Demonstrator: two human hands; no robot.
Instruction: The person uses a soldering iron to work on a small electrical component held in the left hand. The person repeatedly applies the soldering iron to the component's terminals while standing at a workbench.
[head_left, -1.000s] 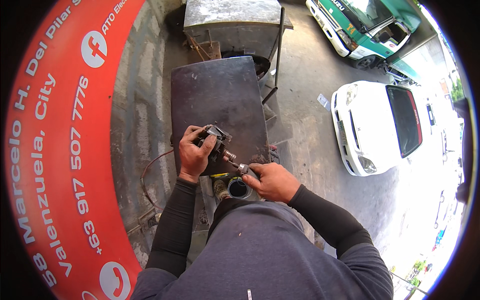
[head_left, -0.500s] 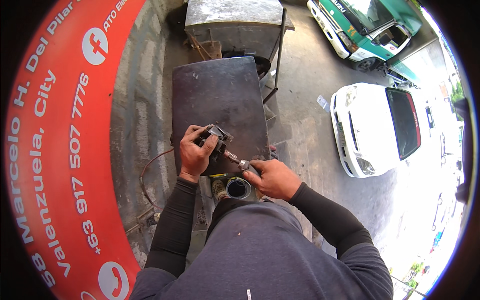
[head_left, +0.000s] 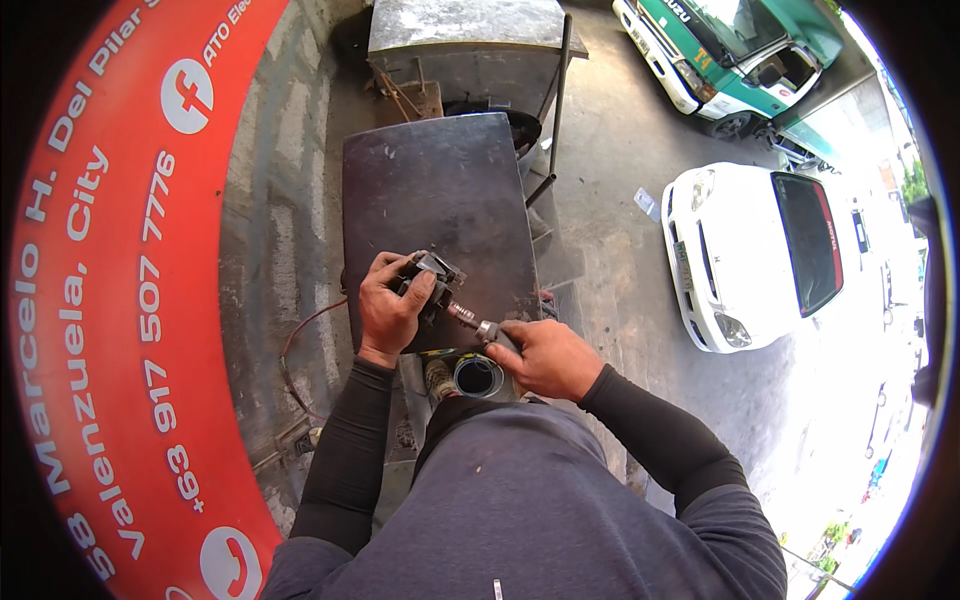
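My left hand (head_left: 386,312) is closed round a small dark metal part (head_left: 436,270), thumb on top, just above the near half of a dark table. My right hand (head_left: 550,358) grips the handle of a hand tool (head_left: 489,331) with a silvery collar and a narrow, ridged, reddish-brown front end. That end points up and left at the metal part and meets its lower right side; the exact contact is too small to make out. Fingers of both hands partly hide what they hold.
The dark-topped table (head_left: 430,190) lies before me, with a grey metal box (head_left: 465,25) beyond. A bucket (head_left: 458,376) stands below my hands. A thin reddish hose or cable (head_left: 290,345) curves at left, beside a red sign (head_left: 120,330). A white car (head_left: 730,255) and green truck (head_left: 735,60) stand right.
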